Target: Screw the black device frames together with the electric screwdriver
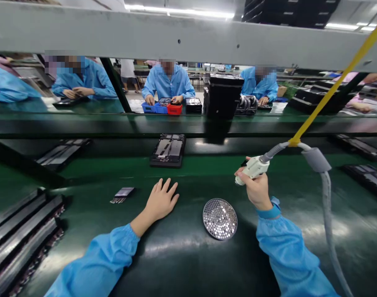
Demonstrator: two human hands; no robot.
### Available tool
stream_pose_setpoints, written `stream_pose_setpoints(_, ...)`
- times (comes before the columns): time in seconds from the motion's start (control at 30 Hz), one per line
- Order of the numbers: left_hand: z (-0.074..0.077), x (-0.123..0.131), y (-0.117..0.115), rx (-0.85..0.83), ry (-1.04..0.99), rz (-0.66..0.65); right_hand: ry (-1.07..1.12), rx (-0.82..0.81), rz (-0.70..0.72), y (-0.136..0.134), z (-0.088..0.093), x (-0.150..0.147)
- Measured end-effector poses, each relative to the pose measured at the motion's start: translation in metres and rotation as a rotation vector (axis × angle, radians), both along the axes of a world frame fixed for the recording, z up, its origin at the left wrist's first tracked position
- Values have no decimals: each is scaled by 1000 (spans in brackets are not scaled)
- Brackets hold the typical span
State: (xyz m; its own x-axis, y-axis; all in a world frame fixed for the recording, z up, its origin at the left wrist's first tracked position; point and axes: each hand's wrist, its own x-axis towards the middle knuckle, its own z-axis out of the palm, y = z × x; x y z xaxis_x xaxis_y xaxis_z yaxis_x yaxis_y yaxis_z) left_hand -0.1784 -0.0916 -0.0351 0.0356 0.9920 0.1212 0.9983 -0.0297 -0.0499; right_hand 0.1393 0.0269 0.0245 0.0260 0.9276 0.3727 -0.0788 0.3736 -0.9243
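Observation:
My left hand [161, 200] is open, fingers spread, over the dark green bench top, just in front of an opened tablet-like device [168, 151] with exposed insides. My right hand [257, 189] is wrapped round a white hand-held tool [253, 169], which looks like an electric screwdriver; its tip points left and is hard to make out. A grey cable runs from its back end. Between my two forearms lies a round dish [220, 219] with many holes and small shiny pieces in it. Left of my left hand rests a small stack of thin flat strips [123, 194].
A yellow strap [337, 82] holds up the grey cable [328, 218] on the right. Long dark parts [24, 243] lie in rows at the left. More opened devices [368, 179] sit at the right. A grey beam [188, 37] crosses above; co-workers in blue sit beyond.

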Motion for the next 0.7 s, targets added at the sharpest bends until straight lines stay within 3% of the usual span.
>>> stream_pose_setpoints(0.17,-2,0,0,30,-38,3,-128,-20,-10,3,-6,3)
stream_pose_setpoints(0.43,-3,1,-2,57,-45,-4,-66,-79,33,3,-16,2)
stream_pose_setpoints(0.7,-6,0,-3,99,-26,-19,-59,-129,23,0,-7,0)
